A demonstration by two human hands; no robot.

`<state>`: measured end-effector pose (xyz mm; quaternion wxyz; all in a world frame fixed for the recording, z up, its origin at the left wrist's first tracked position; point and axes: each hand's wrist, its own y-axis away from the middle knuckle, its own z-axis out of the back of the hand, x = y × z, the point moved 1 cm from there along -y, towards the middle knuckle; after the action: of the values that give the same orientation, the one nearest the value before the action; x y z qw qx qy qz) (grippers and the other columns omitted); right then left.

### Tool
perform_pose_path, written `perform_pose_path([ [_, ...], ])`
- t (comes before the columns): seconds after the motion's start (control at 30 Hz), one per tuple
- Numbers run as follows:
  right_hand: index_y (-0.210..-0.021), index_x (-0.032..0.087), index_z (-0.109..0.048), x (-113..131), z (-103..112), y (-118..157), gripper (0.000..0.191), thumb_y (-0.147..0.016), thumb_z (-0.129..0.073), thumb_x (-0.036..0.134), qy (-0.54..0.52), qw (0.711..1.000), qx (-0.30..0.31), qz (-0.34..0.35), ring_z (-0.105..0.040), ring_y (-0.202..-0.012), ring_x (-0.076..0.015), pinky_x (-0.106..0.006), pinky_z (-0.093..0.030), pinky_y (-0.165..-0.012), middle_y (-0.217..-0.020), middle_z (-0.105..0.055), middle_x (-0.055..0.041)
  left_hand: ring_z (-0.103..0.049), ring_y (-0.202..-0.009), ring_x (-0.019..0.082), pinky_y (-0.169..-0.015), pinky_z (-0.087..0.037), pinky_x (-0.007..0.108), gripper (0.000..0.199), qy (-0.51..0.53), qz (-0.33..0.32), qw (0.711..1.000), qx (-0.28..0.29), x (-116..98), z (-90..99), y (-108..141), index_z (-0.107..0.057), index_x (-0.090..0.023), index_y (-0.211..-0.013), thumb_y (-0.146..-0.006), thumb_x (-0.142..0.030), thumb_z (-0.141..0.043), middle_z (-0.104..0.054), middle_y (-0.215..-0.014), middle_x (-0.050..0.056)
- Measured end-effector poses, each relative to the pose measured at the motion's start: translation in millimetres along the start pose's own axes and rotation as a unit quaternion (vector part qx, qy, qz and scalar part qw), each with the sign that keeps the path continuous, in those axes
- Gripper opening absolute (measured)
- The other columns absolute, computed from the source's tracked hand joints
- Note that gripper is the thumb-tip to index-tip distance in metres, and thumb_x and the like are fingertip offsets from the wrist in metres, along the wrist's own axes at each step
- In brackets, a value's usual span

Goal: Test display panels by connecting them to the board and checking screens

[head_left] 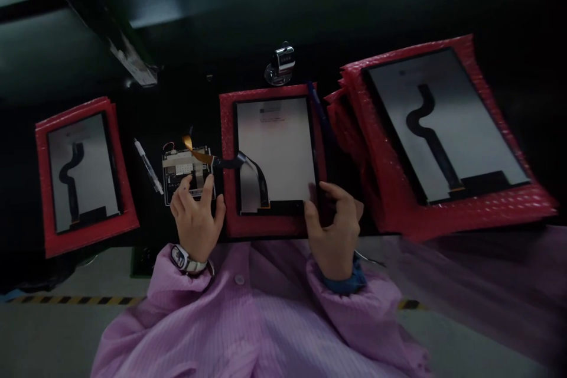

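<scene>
A display panel (274,150) with a white back lies on a red bubble-wrap sheet (229,189), and its black flexible cable (252,171) runs left to a bare circuit board (186,174). An amber ribbon (192,149) rises from that board. My left hand (195,218) sits at the board's lower edge, fingers spread, holding nothing that I can see. My right hand (334,227) pinches the panel's right edge between thumb and fingers, lifting that side slightly. The panel's underside is hidden.
Another panel on red wrap (82,171) lies at the left, and a taller stack of wrapped panels (443,124) lies at the right. A slim pen-like tool (148,165) lies beside the board. A metal tally counter (280,65) stands behind the centre panel.
</scene>
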<state>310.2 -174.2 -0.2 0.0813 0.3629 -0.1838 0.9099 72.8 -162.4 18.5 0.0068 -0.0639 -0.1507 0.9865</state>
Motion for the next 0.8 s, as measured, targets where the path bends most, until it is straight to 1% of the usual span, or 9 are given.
perform_pose_path([
  [0.2, -0.122, 0.018, -0.059, 2, 1, -1, 0.033, -0.093, -0.057, 0.033, -0.006, 1.0, 0.016, -0.012, -0.059, -0.112, -0.0267, -0.049, -0.049, -0.099, -0.119, -0.065, -0.0128, -0.053, -0.119, 0.036, -0.098, -0.047, 0.055, 0.042, 0.008, 0.004, 1.0, 0.001, 1, -3.9, 2, -0.063, -0.021, -0.137, -0.1, -0.036, -0.053, -0.053, -0.135, 0.021],
  [0.33, -0.123, 0.018, -0.06, 2, 0, -2, 0.035, -0.092, -0.057, 0.035, -0.016, 1.0, 0.011, -0.024, -0.057, -0.111, -0.0264, -0.047, -0.049, -0.096, -0.118, -0.065, -0.0127, -0.052, -0.126, 0.036, -0.105, -0.044, 0.058, 0.04, 0.05, -0.009, 0.999, 0.003, 4, 2.4, 2, -0.063, -0.017, -0.136, -0.101, -0.032, -0.05, -0.055, -0.138, 0.022],
  [0.43, -0.122, 0.018, -0.061, 3, 0, -3, 0.035, -0.092, -0.057, 0.036, -0.032, 0.999, 0.023, -0.034, -0.057, -0.111, -0.0266, -0.048, -0.048, -0.098, -0.117, -0.065, -0.0129, -0.056, -0.124, 0.028, -0.108, -0.045, 0.049, 0.034, 0.167, -0.063, 0.984, -0.014, -1, 11.4, 3, -0.065, -0.018, -0.13, -0.101, -0.02, -0.047, -0.064, -0.131, 0.015],
  [0.5, -0.122, 0.018, -0.061, 2, 1, -5, 0.037, -0.091, -0.057, 0.038, -0.05, 0.997, 0.034, -0.047, -0.056, -0.11, -0.0264, -0.047, -0.048, -0.097, -0.116, -0.065, -0.013, -0.06, -0.12, 0.024, -0.106, -0.048, 0.042, 0.034, 0.225, -0.101, 0.969, 0.0, -9, 14.3, 6, -0.061, -0.017, -0.132, -0.101, -0.017, -0.048, -0.068, -0.125, 0.012],
  [0.57, -0.122, 0.018, -0.062, 1, 2, -6, 0.04, -0.09, -0.058, 0.041, -0.073, 0.994, 0.044, -0.071, -0.056, -0.108, -0.026, -0.046, -0.049, -0.095, -0.116, -0.064, -0.0128, -0.062, -0.118, 0.024, -0.104, -0.051, 0.04, 0.036, 0.231, -0.122, 0.965, 0.016, -18, 13.7, 9, -0.057, -0.014, -0.136, -0.1, -0.018, -0.05, -0.069, -0.124, 0.012],
  [0.63, -0.122, 0.019, -0.063, 1, 5, -8, 0.042, -0.088, -0.059, 0.043, -0.101, 0.988, 0.058, -0.106, -0.056, -0.106, -0.0258, -0.045, -0.05, -0.093, -0.116, -0.065, -0.0121, -0.062, -0.116, 0.024, -0.103, -0.052, 0.04, 0.037, 0.222, -0.128, 0.967, 0.017, -24, 12.2, 10, -0.057, -0.012, -0.136, -0.1, -0.019, -0.05, -0.07, -0.124, 0.012],
  [0.7, -0.12, 0.02, -0.064, 7, 10, -8, 0.041, -0.087, -0.061, 0.044, -0.121, 0.983, 0.062, -0.126, -0.056, -0.107, -0.0262, -0.046, -0.05, -0.094, -0.117, -0.065, -0.0112, -0.063, -0.114, 0.025, -0.102, -0.053, 0.04, 0.036, 0.223, -0.125, 0.966, 0.025, -26, 12.5, 10, -0.059, -0.012, -0.134, -0.1, -0.02, -0.05, -0.071, -0.124, 0.012],
  [0.73, -0.119, 0.021, -0.065, 13, 14, -8, 0.04, -0.087, -0.062, 0.044, -0.125, 0.983, 0.055, -0.123, -0.056, -0.11, -0.0267, -0.047, -0.05, -0.096, -0.119, -0.065, -0.011, -0.063, -0.114, 0.025, -0.102, -0.053, 0.04, 0.035, 0.228, -0.119, 0.966, 0.038, -24, 13.8, 10, -0.059, -0.012, -0.134, -0.101, -0.021, -0.05, -0.071, -0.124, 0.011],
  [0.8, -0.121, 0.021, -0.063, 32, 24, -8, 0.037, -0.09, -0.062, 0.04, -0.133, 0.987, 0.026, -0.087, -0.056, -0.118, -0.0276, -0.049, -0.048, -0.101, -0.125, -0.063, -0.0111, -0.063, -0.114, 0.024, -0.101, -0.054, 0.039, 0.036, 0.248, -0.098, 0.961, 0.077, -16, 19.1, 6, -0.061, -0.011, -0.133, -0.102, -0.026, -0.05, -0.071, -0.124, 0.012],
])
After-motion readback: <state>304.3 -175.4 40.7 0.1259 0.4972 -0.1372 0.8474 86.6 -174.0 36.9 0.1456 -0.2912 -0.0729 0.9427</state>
